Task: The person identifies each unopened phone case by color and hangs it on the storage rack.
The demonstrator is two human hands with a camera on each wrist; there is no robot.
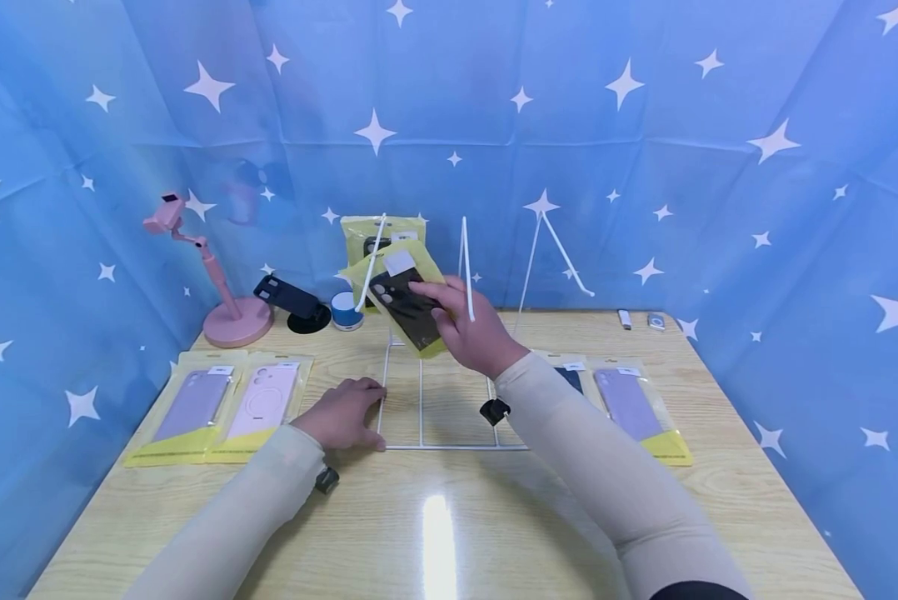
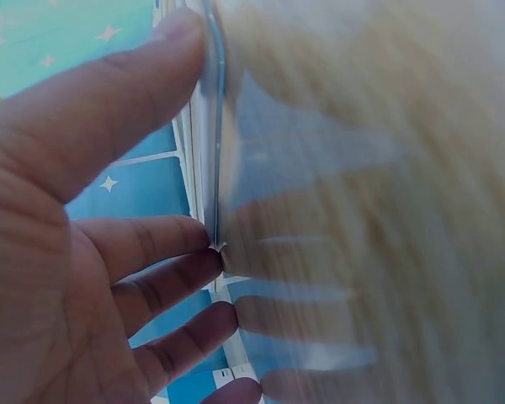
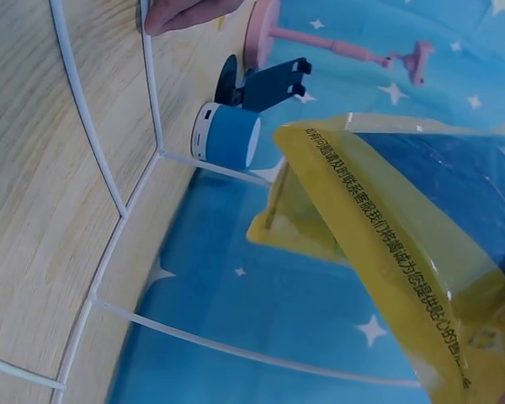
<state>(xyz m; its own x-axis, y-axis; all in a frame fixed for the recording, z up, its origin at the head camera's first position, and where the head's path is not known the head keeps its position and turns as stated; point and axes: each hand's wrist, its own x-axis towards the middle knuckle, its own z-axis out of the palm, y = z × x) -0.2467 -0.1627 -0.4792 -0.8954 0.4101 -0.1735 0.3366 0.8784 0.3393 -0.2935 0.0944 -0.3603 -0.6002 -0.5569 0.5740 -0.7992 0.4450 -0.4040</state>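
My right hand (image 1: 482,333) grips a yellow-edged clear packet with a black phone case (image 1: 411,310) inside, index finger along its front. Held tilted, the packet overlaps the left prong (image 1: 372,262) of a white wire display rack in the head view. Behind it, another packaged phone case (image 1: 355,242) appears upright at the same prong. In the right wrist view, the held packet's yellow bottom strip (image 3: 387,252) carries printed text. My left hand (image 1: 347,414) lies low at the rack's base frame (image 1: 449,447), thumb and extended fingertips touching its left wire near the front corner.
Two packaged phone cases, purple (image 1: 194,404) and pink (image 1: 264,402), lie left; dark (image 1: 571,377) and purple (image 1: 629,402) ones lie right. Behind stand a pink phone stand (image 1: 227,292), black phone holder (image 1: 295,300) and blue speaker (image 1: 346,310). Two small items, one a white stick (image 1: 625,320), lie back right.
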